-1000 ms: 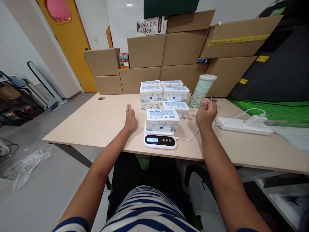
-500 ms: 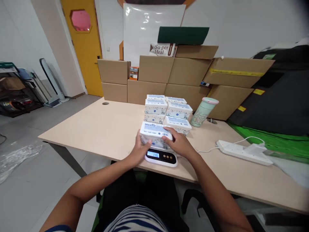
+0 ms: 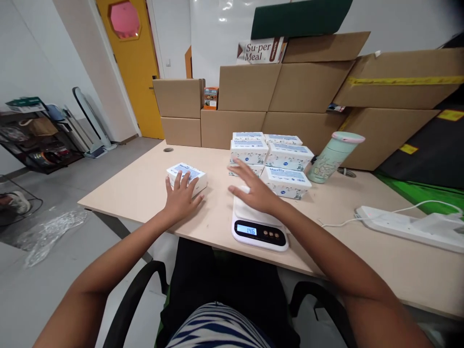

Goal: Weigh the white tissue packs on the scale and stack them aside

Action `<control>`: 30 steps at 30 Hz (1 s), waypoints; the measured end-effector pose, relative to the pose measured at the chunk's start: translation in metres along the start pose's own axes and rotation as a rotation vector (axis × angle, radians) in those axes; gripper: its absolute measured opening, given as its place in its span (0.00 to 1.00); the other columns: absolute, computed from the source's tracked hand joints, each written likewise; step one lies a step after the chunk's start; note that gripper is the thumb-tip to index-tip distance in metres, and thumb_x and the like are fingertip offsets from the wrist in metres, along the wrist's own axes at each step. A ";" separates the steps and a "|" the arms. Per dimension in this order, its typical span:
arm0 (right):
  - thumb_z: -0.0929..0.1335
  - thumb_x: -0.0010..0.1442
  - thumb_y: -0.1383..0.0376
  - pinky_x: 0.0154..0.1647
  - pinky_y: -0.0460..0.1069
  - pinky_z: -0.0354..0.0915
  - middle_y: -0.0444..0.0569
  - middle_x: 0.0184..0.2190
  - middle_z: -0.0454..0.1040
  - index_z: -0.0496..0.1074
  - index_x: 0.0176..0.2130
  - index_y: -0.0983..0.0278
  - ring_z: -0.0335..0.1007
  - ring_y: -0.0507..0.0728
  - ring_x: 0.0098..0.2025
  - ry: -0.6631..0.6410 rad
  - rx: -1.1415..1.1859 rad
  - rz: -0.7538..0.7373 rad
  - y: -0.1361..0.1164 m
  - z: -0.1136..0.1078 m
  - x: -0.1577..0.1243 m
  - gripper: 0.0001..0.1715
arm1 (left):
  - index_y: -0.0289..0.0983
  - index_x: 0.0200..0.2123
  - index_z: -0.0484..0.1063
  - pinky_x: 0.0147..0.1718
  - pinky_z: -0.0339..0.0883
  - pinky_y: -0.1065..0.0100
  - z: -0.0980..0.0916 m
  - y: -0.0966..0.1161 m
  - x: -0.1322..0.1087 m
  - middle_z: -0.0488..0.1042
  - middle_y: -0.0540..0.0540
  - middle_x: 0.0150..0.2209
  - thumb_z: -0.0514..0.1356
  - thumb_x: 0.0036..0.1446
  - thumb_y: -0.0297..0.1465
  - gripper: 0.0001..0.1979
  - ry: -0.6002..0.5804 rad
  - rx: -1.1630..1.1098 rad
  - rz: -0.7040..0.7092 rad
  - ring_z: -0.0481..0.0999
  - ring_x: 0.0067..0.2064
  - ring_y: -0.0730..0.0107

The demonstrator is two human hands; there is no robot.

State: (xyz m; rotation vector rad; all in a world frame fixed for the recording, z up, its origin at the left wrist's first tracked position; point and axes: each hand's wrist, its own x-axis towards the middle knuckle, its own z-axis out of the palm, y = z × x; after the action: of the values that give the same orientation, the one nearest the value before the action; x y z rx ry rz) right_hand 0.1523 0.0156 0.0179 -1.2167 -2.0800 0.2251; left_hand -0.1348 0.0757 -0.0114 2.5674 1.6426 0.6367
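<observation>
The white scale (image 3: 260, 236) lies near the front edge of the surface (image 3: 126, 193), its lit display (image 3: 247, 230) reading 146. To the left of the scale and a little farther back, well apart from it, a tissue pack (image 3: 188, 170) lies flat on the surface. The left hand (image 3: 180, 199) is at this pack's near side, fingers spread wide and overlapping its front; they are not closed around it, and whether the tips press on it I cannot tell. The right hand (image 3: 255, 192) is over the back part of the scale, its fingers parted, thumb out to the side, with nothing in them. Just behind the scale stand more tissue packs (image 3: 290, 153), some stacked. Beyond the scale to the right is a mint-green bottle (image 3: 333, 157), upright beside those packs; farther right of the scale lies a white power strip (image 3: 391, 224). Cardboard boxes (image 3: 246, 89) rise behind everything.
</observation>
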 end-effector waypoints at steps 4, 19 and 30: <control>0.67 0.76 0.45 0.75 0.74 0.66 0.58 0.82 0.56 0.71 0.72 0.53 0.66 0.73 0.77 0.248 -0.167 -0.001 0.046 -0.023 -0.042 0.33 | 0.42 0.81 0.59 0.78 0.45 0.26 0.020 -0.011 0.042 0.51 0.37 0.85 0.47 0.77 0.38 0.33 -0.051 0.133 -0.079 0.45 0.86 0.38; 0.73 0.73 0.60 0.72 0.73 0.72 0.61 0.70 0.73 0.78 0.68 0.53 0.80 0.74 0.64 0.796 -0.489 0.043 0.110 -0.056 -0.119 0.27 | 0.29 0.79 0.58 0.79 0.49 0.30 0.058 -0.095 0.196 0.48 0.26 0.84 0.54 0.69 0.31 0.37 0.146 0.020 -0.297 0.37 0.86 0.33; 0.70 0.73 0.50 0.75 0.74 0.67 0.60 0.65 0.77 0.79 0.59 0.55 0.75 0.73 0.69 0.757 -0.421 0.299 0.088 -0.048 -0.114 0.21 | 0.29 0.78 0.57 0.78 0.45 0.24 0.069 -0.077 0.251 0.46 0.26 0.84 0.57 0.67 0.33 0.39 0.095 -0.113 -0.242 0.37 0.86 0.30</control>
State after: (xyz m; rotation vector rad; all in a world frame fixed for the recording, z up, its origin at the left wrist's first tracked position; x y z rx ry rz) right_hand 0.2803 -0.0393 -0.0438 -1.5499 -1.3102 -0.4987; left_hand -0.0864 0.3428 -0.0121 2.2464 1.8490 0.8157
